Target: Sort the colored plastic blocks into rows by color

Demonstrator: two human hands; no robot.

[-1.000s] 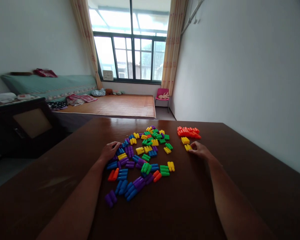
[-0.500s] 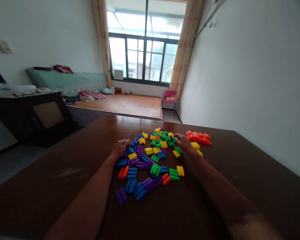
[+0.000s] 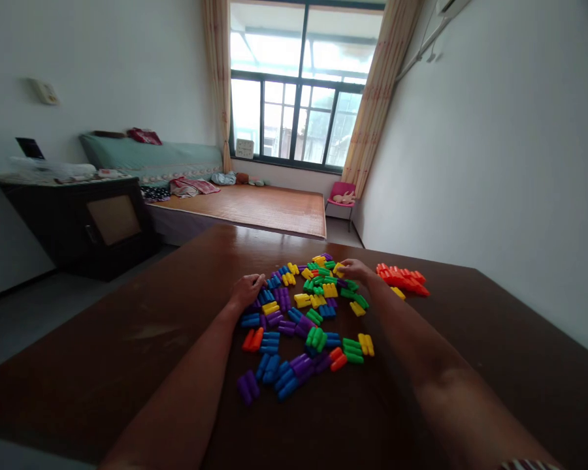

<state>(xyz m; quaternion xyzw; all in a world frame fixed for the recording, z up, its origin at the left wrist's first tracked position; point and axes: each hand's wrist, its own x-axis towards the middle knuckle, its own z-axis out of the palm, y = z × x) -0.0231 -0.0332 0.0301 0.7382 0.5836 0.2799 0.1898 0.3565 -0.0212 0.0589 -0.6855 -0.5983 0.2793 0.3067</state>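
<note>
Many plastic building blocks, each shaped like joined short tubes, lie loosely on the brown table (image 3: 176,313). My right hand (image 3: 357,270) is at the far right of the pile, its fingertips closed on a yellow block (image 3: 339,269). Green blocks (image 3: 318,285) lie just nearer than that hand. My left hand (image 3: 247,289) rests curled at the pile's left edge, beside blue blocks (image 3: 266,297) and purple blocks (image 3: 283,299). Its fingertips are hidden, so whether anything is inside cannot be made out. Closest to me are a purple block (image 3: 248,388) and several joined blue and purple ones.
Orange-red blocks (image 3: 402,279) form a separate heap right of my right hand, with a yellow block (image 3: 398,293) in front. Beyond the table stand a bed (image 3: 255,202), a pink chair (image 3: 342,194) and a dark cabinet (image 3: 112,225) on the left.
The view has swung left, so everything sits farther right in the picture. My right hand has shifted slightly left and away across the pile, to the yellow block. My left hand stays at the pile's edge.
</note>
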